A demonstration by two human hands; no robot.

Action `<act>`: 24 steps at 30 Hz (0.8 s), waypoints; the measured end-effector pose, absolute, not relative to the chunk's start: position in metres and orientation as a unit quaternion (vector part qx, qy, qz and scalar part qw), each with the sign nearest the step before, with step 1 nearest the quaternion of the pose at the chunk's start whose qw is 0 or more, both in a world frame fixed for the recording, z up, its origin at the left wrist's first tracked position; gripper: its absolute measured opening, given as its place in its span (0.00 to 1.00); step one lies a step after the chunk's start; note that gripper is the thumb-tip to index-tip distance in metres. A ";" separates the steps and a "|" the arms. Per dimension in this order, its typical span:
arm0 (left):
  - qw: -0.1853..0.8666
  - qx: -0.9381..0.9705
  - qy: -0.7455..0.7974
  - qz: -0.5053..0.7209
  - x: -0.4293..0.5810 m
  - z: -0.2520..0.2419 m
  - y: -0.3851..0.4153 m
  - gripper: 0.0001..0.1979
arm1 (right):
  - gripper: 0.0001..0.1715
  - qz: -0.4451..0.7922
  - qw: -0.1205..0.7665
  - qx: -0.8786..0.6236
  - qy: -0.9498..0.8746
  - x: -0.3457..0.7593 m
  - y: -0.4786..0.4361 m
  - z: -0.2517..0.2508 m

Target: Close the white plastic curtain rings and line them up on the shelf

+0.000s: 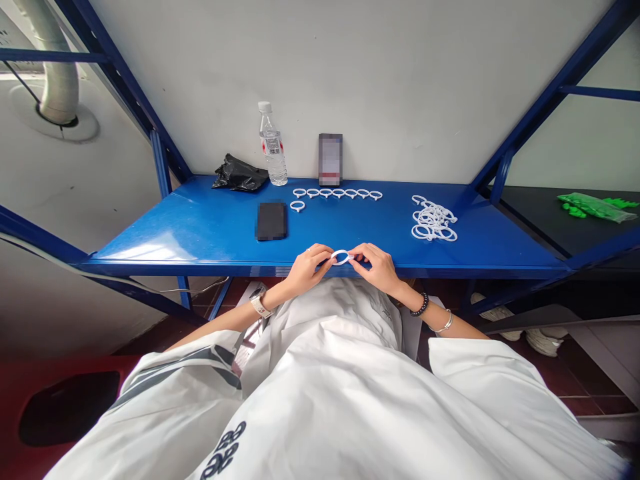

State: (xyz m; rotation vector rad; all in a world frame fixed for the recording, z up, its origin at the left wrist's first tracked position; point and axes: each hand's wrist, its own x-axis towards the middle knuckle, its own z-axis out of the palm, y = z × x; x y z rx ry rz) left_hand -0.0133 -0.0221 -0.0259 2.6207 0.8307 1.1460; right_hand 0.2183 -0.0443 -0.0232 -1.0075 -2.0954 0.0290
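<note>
At the front edge of the blue table, my left hand and my right hand pinch a white plastic ring from its two sides. Fingertips hide the ring's ends. Beyond them, several similar rings stretch side by side in a row near the wall. One more ring, with a small tab at its lower edge, sits just in front of the row's left end. To the right of my hands lies a tangled heap of white rings.
A black flat object rests on the blue table, left of my hands. Behind it are a black plastic bag and a water bottle. A phone leans against the wall. Blue frame bars flank the table.
</note>
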 end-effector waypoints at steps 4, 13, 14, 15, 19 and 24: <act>0.076 0.878 0.273 0.385 -0.013 -0.026 -0.022 0.23 | 0.05 -0.002 0.405 -0.384 -0.830 0.219 -0.043 -0.024; 0.073 0.879 0.271 0.385 -0.013 -0.026 -0.022 0.21 | 0.07 -0.023 0.411 -0.367 -0.834 0.218 -0.043 -0.025; 0.073 0.880 0.271 0.384 -0.013 -0.026 -0.022 0.21 | 0.07 -0.024 0.410 -0.367 -0.835 0.218 -0.042 -0.024; 0.074 0.880 0.272 0.383 -0.013 -0.026 -0.022 0.21 | 0.07 -0.025 0.410 -0.367 -0.835 0.218 -0.042 -0.024; 0.069 0.880 0.270 0.385 -0.013 -0.026 -0.022 0.20 | 0.07 -0.032 0.410 -0.365 -0.835 0.218 -0.042 -0.024; 0.043 0.881 0.253 0.396 -0.013 -0.026 -0.022 0.17 | 0.06 -0.034 0.411 -0.371 -0.832 0.218 -0.043 -0.026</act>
